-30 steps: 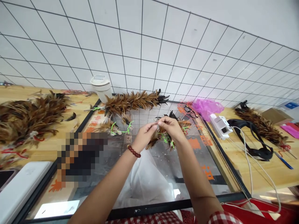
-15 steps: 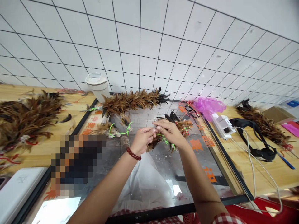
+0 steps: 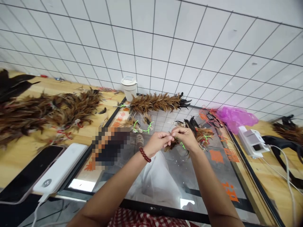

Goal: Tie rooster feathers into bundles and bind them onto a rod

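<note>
My left hand (image 3: pixel 159 142) and my right hand (image 3: pixel 186 137) meet fingertip to fingertip over the glass panel (image 3: pixel 172 167). Both are closed in a pinch; what lies between the fingers is too small to make out. A red bead bracelet (image 3: pixel 145 154) circles the left wrist. Behind and beside the right hand lies a heap of brown and black feather bunches (image 3: pixel 202 134) with green ties, partly hidden by that hand. A smaller feather bunch (image 3: pixel 129 124) with green ties rests left of the hands. Farther back a long brown feather duster (image 3: pixel 156 102) lies across the glass.
At the back stands a white lidded cup (image 3: pixel 129 89) near a gridded wall. More feather dusters (image 3: pixel 73 108), a phone (image 3: pixel 32 173) and a white power bank (image 3: pixel 60 167) lie on the left. To the right are a pink plastic bag (image 3: pixel 236 118), glasses (image 3: pixel 214 120) and a white plug block (image 3: pixel 252 142) with cables.
The view has turned left, so the table's things appear farther right and more of the left side shows. My right fingers are more curled; both hands stay pinched together.
</note>
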{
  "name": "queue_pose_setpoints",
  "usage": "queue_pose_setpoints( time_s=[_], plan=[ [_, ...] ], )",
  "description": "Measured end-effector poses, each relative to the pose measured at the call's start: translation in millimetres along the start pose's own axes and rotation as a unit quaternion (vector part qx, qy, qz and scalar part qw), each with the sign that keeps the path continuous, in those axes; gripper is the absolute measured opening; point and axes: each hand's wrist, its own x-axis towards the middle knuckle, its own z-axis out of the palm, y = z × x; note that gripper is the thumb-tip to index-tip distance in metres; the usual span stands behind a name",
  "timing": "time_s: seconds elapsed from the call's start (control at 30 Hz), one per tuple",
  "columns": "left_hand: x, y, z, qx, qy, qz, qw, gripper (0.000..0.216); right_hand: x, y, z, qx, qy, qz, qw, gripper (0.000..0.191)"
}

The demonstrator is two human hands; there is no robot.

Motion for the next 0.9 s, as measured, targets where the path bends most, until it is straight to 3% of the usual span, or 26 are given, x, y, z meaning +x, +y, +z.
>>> queue_pose_setpoints(
  time_s=[0.1,0.13,0.2,0.27,0.3,0.33,0.4,0.47,0.53,0.73,0.9],
  plan=[
    [-5.9,15.0,-30.8,0.157,0.006,0.064,0.986,0.02,-1.1,-2.7,2.1,-0.016,0.04,0.012,0.999,0.019],
    [-8.7,22.7,-49.3,0.22,0.044,0.091,0.97,0.017,-1.4,-3.8,0.9,-0.016,0.065,0.006,0.998,0.019],
    [-15.8,40.1,-98.9,0.332,0.197,0.124,0.914,0.015,-2.2,-5.8,-3.5,-0.007,0.103,-0.012,0.995,0.018],
    [-23.1,56.7,-158.6,0.432,0.388,0.083,0.81,0.015,-3.3,-8.1,-8.2,0.001,0.113,-0.022,0.993,0.016],
    [-26.2,63.4,-188.3,0.474,0.455,0.029,0.753,0.015,-4.0,-9.5,-9.8,0.001,0.112,-0.024,0.993,0.015],
    [-28.4,68.4,-215.8,0.505,0.495,-0.034,0.706,0.017,-4.7,-10.9,-10.7,-0.002,0.109,-0.025,0.994,0.015],
    [-29.3,72.4,-259.2,0.544,0.491,-0.125,0.669,0.025,-5.7,-13.5,-10.4,-0.012,0.103,-0.029,0.994,0.015],
    [-24.3,68.8,-284.1,0.566,0.46,-0.176,0.661,0.04,-5.9,-14.5,-8.4,-0.025,0.094,-0.034,0.995,0.016],
    [-14.3,60.6,-293.1,0.586,0.42,-0.191,0.666,0.047,-5.2,-12.9,-6.7,-0.034,0.086,-0.037,0.995,0.016],
    [14.4,54.2,-294.4,0.61,0.353,-0.132,0.697,0.01,-2.3,-4.6,-10.7,-0.014,0.108,-0.022,0.994,0.018],
    [21.3,76.0,-312.6,0.614,0.37,-0.104,0.69,0.012,-3.8,-6.6,-16.2,-0.008,0.117,-0.024,0.993,0.015]
  ],
)
